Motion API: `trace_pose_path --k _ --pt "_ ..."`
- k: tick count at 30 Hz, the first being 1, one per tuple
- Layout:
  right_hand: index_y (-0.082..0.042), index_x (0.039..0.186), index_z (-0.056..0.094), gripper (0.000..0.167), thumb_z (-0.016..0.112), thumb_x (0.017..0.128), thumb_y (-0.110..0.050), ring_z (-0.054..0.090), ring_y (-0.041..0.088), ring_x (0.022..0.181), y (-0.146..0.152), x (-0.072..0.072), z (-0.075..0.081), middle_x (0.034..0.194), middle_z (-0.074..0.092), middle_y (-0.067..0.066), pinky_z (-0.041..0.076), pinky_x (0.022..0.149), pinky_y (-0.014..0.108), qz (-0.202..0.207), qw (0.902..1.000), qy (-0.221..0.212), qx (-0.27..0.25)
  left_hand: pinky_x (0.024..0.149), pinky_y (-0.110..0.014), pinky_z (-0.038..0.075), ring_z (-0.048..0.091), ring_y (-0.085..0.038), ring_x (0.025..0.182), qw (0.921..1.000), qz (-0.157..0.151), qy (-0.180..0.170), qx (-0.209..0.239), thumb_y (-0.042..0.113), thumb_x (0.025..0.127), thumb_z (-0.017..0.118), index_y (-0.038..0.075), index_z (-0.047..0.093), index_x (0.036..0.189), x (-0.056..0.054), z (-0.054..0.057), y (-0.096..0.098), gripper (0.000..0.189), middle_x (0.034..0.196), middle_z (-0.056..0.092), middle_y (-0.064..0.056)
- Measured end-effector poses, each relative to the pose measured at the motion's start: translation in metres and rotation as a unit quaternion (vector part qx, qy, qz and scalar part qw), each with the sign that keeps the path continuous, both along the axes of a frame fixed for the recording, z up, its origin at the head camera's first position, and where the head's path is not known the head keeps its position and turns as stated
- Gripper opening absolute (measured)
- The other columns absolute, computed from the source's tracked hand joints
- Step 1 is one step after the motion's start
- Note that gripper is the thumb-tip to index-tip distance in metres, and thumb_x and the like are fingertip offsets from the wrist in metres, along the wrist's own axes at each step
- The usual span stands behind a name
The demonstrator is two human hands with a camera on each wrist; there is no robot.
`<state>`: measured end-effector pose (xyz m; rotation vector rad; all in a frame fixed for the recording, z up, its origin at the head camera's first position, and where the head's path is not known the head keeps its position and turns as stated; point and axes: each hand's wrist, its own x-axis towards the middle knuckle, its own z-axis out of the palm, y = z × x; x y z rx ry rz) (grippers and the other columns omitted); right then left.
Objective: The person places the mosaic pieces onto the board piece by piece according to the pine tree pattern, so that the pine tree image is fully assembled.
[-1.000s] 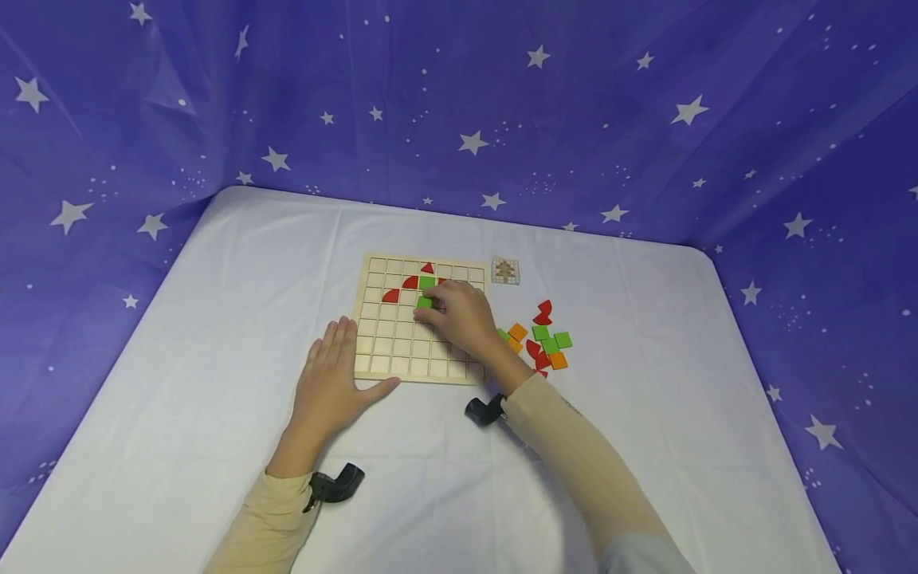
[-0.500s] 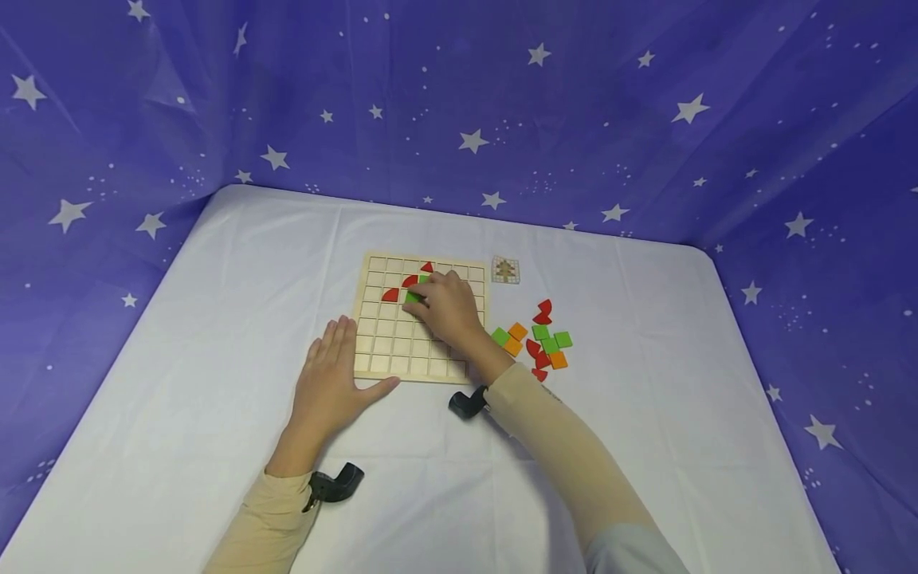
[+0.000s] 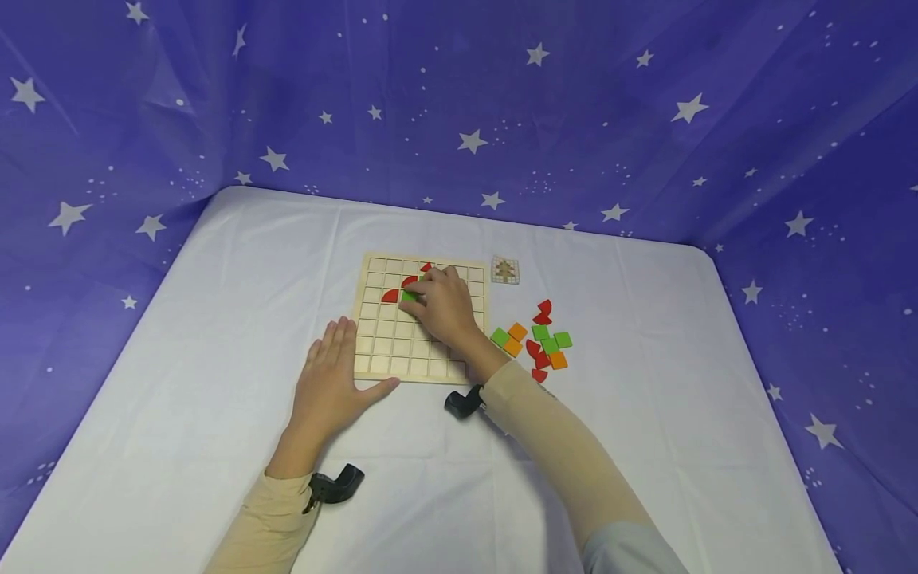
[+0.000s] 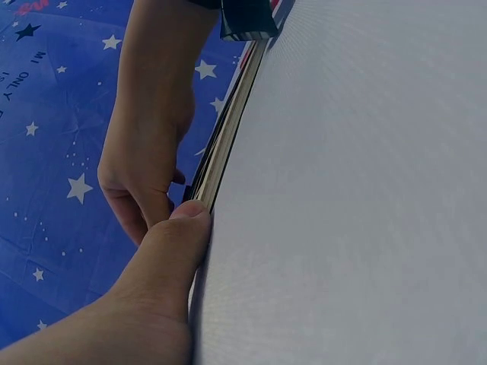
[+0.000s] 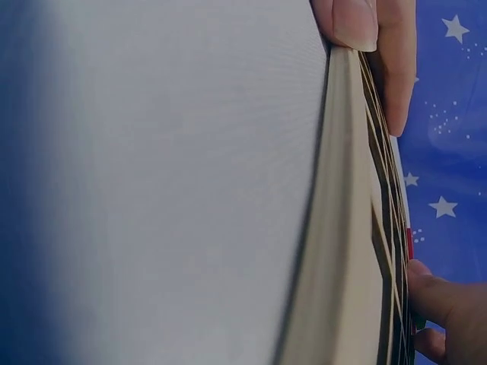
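Fingertips of the right hand [image 3: 446, 307] are down on a green square tile [image 3: 409, 296], pinching it in the upper rows of the wooden grid board [image 3: 402, 351], just right of a red quarter-circle piece [image 3: 390, 296]. Another red piece [image 3: 409, 281] sits one row up, and a third [image 3: 426, 267] peeks out at the top row. The left hand [image 3: 331, 381] lies flat on the white tablecloth [image 3: 215, 319], fingers straight, thumb [image 4: 179, 243] pressed against the board's near edge [image 4: 228, 129]. Off to the right, well apart from the board, sits a loose scatter of tiles [image 3: 541, 339] in green, orange and red. A small pattern card [image 3: 505, 270] lies just beside the board's far right corner.
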<state>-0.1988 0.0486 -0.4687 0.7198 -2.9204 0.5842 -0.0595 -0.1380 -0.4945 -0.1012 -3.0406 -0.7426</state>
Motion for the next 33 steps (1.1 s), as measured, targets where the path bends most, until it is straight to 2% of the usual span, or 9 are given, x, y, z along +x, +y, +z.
trace_pose_path --k 7,14,22,27,33 --pt "-0.027 0.117 0.075 0.037 0.073 0.087 -0.048 0.050 0.016 0.098 -0.0009 0.0002 0.0006 0.109 0.066 -0.003 0.044 0.078 0.030 -0.008 0.9999 -0.010 0.004 0.125 -0.054 0.013 0.012 -0.038 0.154 1.0000 -0.001 0.002 0.002 0.075 0.079 0.063 -0.003 0.013 0.157 0.0008 0.0005 0.0005 0.121 0.165 0.016 -0.022" --pt "-0.024 0.118 0.075 0.036 0.070 0.090 -0.046 0.051 0.016 0.094 0.0018 0.0000 -0.0005 0.106 0.066 -0.003 0.043 0.074 0.030 0.012 0.9999 0.003 0.010 0.125 -0.053 0.013 0.013 -0.037 0.154 1.0000 0.000 0.007 0.001 0.075 0.079 0.063 -0.003 0.013 0.157 0.0006 0.0008 0.0008 0.121 0.164 0.017 -0.022" --pt "-0.025 0.121 0.073 0.031 0.063 0.096 -0.041 0.053 0.017 0.101 0.0031 0.0000 0.0020 0.108 0.066 -0.003 0.046 0.082 0.032 0.027 0.9993 0.001 0.027 0.125 -0.054 0.013 0.013 -0.038 0.154 1.0000 0.000 0.006 -0.001 0.075 0.078 0.063 -0.004 0.014 0.157 0.0008 0.0020 0.0011 0.122 0.164 0.017 -0.023" --pt "-0.026 0.122 0.073 0.031 0.065 0.095 -0.041 0.052 0.017 0.102 0.0023 -0.0009 0.0026 0.110 0.065 -0.004 0.045 0.081 0.030 0.021 0.9993 -0.005 0.031 0.125 -0.054 0.014 0.014 -0.038 0.154 1.0000 0.001 0.006 0.002 0.074 0.078 0.064 -0.004 0.014 0.157 0.0006 0.0025 0.0010 0.121 0.164 0.018 -0.023" --pt "-0.026 0.118 0.075 0.030 0.071 0.091 -0.039 0.051 0.017 0.102 0.0013 -0.0017 0.0046 0.111 0.066 -0.004 0.045 0.082 0.031 0.011 0.9997 -0.023 0.001 0.125 -0.054 0.014 0.014 -0.038 0.154 1.0000 0.001 0.004 0.000 0.075 0.078 0.063 -0.004 0.014 0.157 0.0001 0.0018 0.0006 0.121 0.164 0.017 -0.022"
